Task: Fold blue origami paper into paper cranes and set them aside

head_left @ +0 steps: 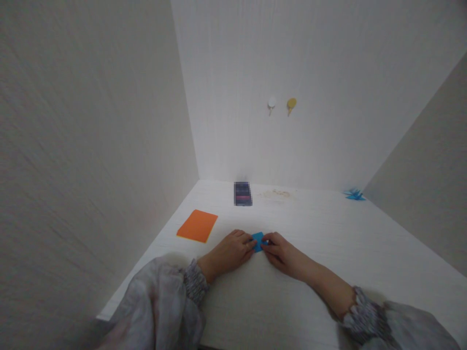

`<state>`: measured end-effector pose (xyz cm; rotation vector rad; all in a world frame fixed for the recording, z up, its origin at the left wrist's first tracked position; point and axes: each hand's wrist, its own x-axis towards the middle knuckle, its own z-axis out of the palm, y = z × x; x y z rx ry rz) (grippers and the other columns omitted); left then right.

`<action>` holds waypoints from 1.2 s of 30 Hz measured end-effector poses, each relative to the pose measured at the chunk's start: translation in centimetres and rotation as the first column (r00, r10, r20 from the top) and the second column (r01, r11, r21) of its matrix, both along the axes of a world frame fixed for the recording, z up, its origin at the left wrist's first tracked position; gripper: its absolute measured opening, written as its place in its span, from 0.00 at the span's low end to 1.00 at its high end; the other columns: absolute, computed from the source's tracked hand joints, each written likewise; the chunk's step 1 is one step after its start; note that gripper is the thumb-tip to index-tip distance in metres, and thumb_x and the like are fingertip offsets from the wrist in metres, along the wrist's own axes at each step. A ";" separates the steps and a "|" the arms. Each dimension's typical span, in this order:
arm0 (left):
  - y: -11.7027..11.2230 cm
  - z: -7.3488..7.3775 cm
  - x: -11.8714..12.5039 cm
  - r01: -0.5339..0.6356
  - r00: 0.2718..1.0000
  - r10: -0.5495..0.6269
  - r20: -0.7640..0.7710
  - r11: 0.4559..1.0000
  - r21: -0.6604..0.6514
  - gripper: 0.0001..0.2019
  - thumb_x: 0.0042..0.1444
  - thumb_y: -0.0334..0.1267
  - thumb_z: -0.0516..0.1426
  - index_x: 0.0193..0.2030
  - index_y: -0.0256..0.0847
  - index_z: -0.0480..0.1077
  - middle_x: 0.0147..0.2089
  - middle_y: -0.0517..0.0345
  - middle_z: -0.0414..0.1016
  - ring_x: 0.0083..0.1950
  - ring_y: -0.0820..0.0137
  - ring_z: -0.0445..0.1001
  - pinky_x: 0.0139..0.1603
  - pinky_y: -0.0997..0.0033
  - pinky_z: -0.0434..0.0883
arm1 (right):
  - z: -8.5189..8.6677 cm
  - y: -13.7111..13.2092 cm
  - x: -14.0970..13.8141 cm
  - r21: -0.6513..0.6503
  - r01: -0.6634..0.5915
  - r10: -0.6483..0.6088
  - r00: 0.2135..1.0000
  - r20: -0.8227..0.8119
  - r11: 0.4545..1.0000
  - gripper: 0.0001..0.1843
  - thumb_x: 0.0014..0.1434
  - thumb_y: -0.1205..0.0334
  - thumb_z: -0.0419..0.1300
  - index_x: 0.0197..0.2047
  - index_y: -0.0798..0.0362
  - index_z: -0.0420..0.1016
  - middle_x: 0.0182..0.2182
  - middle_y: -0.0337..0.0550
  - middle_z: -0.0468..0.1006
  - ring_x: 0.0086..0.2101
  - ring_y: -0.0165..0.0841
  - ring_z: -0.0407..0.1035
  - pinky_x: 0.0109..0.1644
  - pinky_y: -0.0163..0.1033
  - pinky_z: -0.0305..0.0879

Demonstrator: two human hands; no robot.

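Observation:
A small folded piece of blue paper lies on the white table between my two hands. My left hand rests on the table, its fingers pressing on the paper's left side. From the right, my right hand pinches the paper's right edge between thumb and fingers. The fingers partly cover the paper, so its exact folds cannot be made out. To the left of my left hand lies a square stack of orange paper with a thin yellow edge.
A dark, blurred-out object stands near the back wall. Several blue folded paper pieces sit in the far right corner. On the wall hang a white hook and a yellow hook. Walls enclose the table left, right and behind.

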<state>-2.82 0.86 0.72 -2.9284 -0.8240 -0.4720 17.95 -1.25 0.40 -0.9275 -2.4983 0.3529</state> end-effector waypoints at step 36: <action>-0.7 0.6 0.1 -0.009 0.998 0.008 -0.067 1.000 -0.025 0.16 0.58 0.44 0.46 0.50 0.44 0.63 0.46 0.49 0.64 0.46 0.63 0.62 0.47 0.59 0.59 | -1.8 1.8 -1.4 -0.156 0.428 -0.448 0.885 -0.125 0.890 0.13 0.48 0.71 0.55 0.40 0.55 0.66 0.29 0.42 0.70 0.31 0.34 0.65 0.35 0.39 0.63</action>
